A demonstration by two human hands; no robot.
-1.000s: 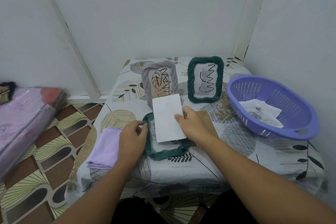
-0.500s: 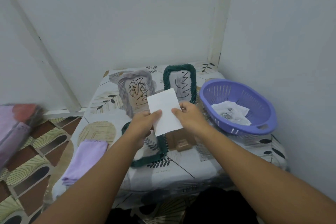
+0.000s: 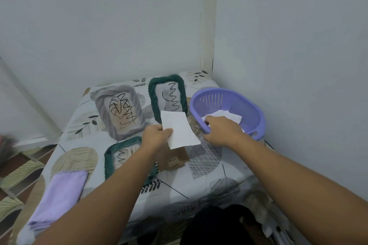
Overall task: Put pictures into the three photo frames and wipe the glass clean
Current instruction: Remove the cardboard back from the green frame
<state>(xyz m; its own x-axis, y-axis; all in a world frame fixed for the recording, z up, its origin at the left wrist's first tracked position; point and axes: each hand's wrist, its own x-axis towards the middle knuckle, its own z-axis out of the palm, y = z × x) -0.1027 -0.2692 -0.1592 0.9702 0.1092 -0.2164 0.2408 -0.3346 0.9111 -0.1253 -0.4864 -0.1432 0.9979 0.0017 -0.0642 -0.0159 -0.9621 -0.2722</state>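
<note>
My left hand (image 3: 157,135) pinches a blank white picture sheet (image 3: 180,129) by its left edge, above the table. My right hand (image 3: 221,131) is at the near rim of the purple basket (image 3: 229,95), fingers curled over the rim and thumb outside it. White papers (image 3: 227,116) lie in the basket. A grey frame (image 3: 103,109) and a green frame (image 3: 153,93) stand at the back, each with black scribbles on the glass. A second green frame (image 3: 108,157) lies flat, partly hidden by my left forearm. A brown backing board (image 3: 175,158) lies beside it.
A folded lilac cloth (image 3: 59,195) lies at the table's front left corner. The patterned tablecloth (image 3: 207,165) covers a small table set into a wall corner. Walls stand close behind and to the right. Tiled floor (image 3: 18,169) shows to the left.
My right hand let go of the white sheet and moved right to the basket rim. My left hand now holds the sheet alone, further right than before.
</note>
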